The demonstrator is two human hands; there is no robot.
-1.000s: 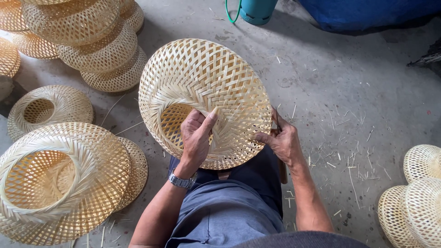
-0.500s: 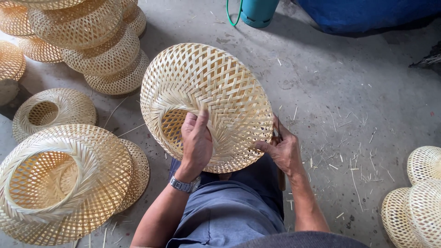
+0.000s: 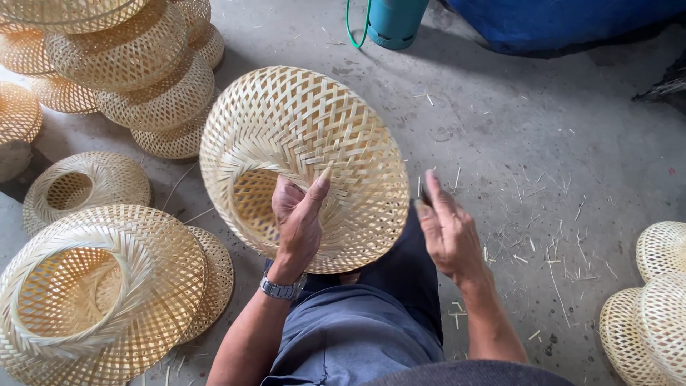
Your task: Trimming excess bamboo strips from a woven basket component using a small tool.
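A round woven bamboo basket (image 3: 307, 129) rests tilted on my lap, its open mouth turned to the lower left. My left hand (image 3: 299, 221), with a metal watch (image 3: 282, 289) on its wrist, grips the basket's lower rim, thumb pointing up along the weave. My right hand (image 3: 446, 236) hovers just right of the basket, apart from it, pinching what looks like a small dark tool (image 3: 423, 194) between thumb and fingers. My legs in dark trousers lie under the basket.
Stacked woven baskets (image 3: 136, 64) fill the upper left. A large basket (image 3: 93, 286) and a smaller one (image 3: 82, 182) lie at my left; more baskets (image 3: 654, 307) at the right edge. A teal cylinder (image 3: 396, 21) and blue tarp (image 3: 557, 21) stand ahead. Bamboo scraps (image 3: 543, 214) litter the concrete.
My right hand has come off the basket's right rim and now hangs free beside it. The left hand shifted its grip on the lower rim, and the basket turned slightly.
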